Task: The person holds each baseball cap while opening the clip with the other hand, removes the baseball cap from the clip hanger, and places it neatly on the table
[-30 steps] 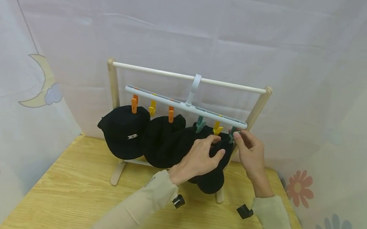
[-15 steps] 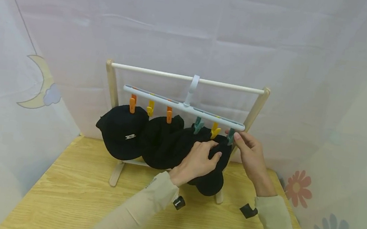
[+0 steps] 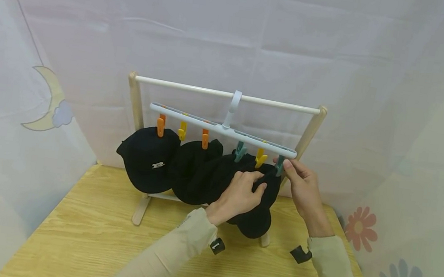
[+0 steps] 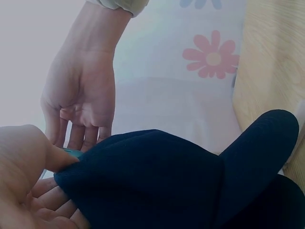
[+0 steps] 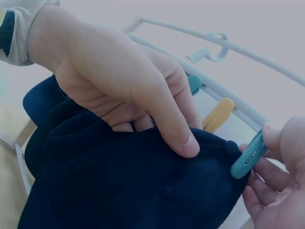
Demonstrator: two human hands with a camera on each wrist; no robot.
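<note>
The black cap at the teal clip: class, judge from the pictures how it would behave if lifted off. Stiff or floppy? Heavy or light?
The black cap probably flops: its cloth folds under the left hand. It seems light, since small clips carry others like it. The teal clip, pinched by the right hand, looks rigid.

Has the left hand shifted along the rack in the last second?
Barely: the left hand stays on the black cap, just under the yellow clip, fingers slightly higher.
</note>
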